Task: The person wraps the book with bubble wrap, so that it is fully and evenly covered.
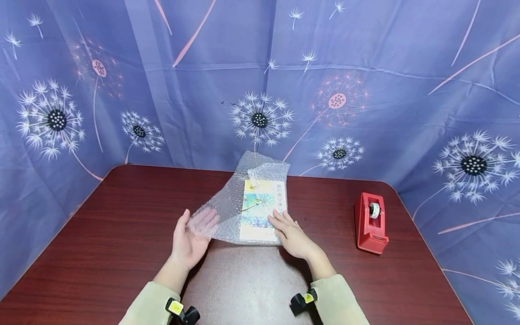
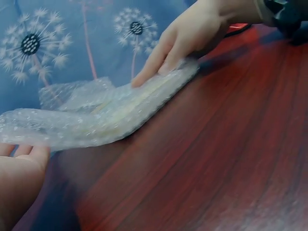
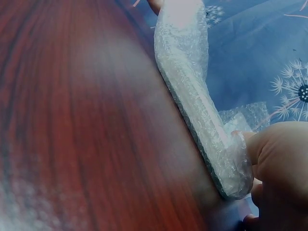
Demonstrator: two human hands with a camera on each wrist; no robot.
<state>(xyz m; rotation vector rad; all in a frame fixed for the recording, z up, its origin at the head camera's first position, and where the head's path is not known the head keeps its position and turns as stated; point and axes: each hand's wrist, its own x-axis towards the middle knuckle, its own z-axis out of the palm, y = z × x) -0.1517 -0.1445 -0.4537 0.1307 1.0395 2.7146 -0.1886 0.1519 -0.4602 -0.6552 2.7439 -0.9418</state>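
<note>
from where i stand, a thin rectangular book [image 1: 260,203] with a yellow, teal and blue cover and dark characters down a pale strip lies a little past the middle of the table [image 1: 122,221], a dark red, wood-grained top. it rests in a clear sheet of bubble wrap [image 1: 227,216], which serves as its loose container: the plastic spreads out from the cover towards 8 and 9 o'clock, runs along the near edge at 6, and sticks out past the far end at 12, where its corner meets the backdrop. whether a layer covers the whole front, i can't tell.

the left hand [image 1: 190,247] is at 8 o'clock from the book, palm up, its fingers extended beneath the lifted side of the wrap and showing through it; that grip is apart, supporting the sheet rather than clamped on it. the right hand [image 1: 296,237], at 4 o'clock, rests on the book's right side with its fingers laid fairly straight over the cover; this grip is apart too, touching from above.

over at 3 o'clock, well apart from the hands, sits a red plastic tape dispenser [image 1: 373,243], and in its hollow is a small whitish roll of tape [image 1: 376,210]. behind the far edge, from 10 round to 2, hangs a blue-violet cloth curtain [image 1: 199,113] printed with white and pink dandelions.
</note>
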